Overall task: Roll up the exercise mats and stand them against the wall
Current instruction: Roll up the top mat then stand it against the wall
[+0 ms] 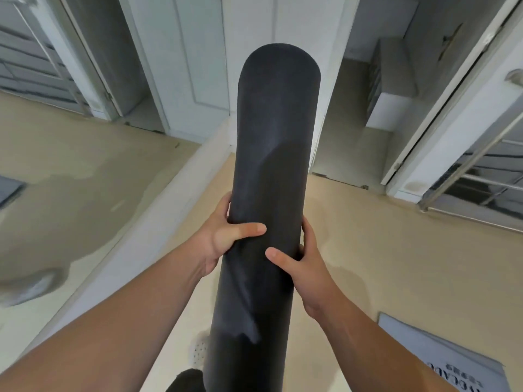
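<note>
A rolled-up black exercise mat (pixel 276 142) fills the middle of the head view, held upright and running from the bottom edge up toward the white doors. My left hand (pixel 223 239) grips its left side, thumb across the front. My right hand (pixel 300 267) grips its right side a little lower, thumb also on the front. The roll's lower end is hidden at the bottom of the view.
White closet doors (pixel 203 52) and a white wall corner (pixel 215 142) stand behind the mat. The tan floor (pixel 396 250) spreads on both sides. An open door (pixel 441 131) and a metal railing (pixel 475 176) are at the right. A grey printed sheet (pixel 441 355) lies at the lower right.
</note>
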`<state>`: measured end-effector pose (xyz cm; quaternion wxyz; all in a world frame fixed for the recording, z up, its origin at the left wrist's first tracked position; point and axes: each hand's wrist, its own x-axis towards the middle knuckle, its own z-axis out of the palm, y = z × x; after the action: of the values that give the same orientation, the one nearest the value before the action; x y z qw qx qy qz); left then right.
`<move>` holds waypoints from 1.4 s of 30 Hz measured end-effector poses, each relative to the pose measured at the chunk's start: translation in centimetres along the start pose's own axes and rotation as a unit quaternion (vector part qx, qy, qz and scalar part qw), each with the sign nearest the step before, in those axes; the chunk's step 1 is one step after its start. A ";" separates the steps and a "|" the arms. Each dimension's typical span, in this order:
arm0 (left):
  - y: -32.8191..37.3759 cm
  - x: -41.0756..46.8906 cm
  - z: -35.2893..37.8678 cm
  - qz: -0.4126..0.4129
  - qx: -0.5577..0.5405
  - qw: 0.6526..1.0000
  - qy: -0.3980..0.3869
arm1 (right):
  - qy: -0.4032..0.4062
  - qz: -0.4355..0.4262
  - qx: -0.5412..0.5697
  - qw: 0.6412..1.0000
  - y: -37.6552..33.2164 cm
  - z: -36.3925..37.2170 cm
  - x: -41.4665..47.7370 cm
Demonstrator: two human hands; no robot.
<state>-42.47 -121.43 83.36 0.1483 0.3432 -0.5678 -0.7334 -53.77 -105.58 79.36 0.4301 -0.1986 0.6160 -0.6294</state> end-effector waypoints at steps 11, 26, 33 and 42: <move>9.6 29.6 -13.3 -0.026 0.004 0.998 -0.062 | 0.062 0.005 -0.037 0.997 -6.2 7.6 31.1; 16.0 65.5 -21.1 -0.081 0.006 0.996 0.024 | 0.003 0.023 -0.038 0.999 -8.9 7.3 68.6; 10.5 82.9 -24.5 -0.134 0.001 0.990 0.032 | 0.004 0.078 -0.032 0.996 -3.0 4.2 86.1; -12.8 103.1 -30.7 -0.237 -0.019 0.971 0.013 | 0.093 0.146 -0.032 0.984 20.5 2.7 102.3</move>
<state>-93.89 -202.45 33.17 -0.0161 0.4743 -0.4547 -0.7537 -101.95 -185.02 31.73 0.4515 -0.0606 0.6952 -0.5560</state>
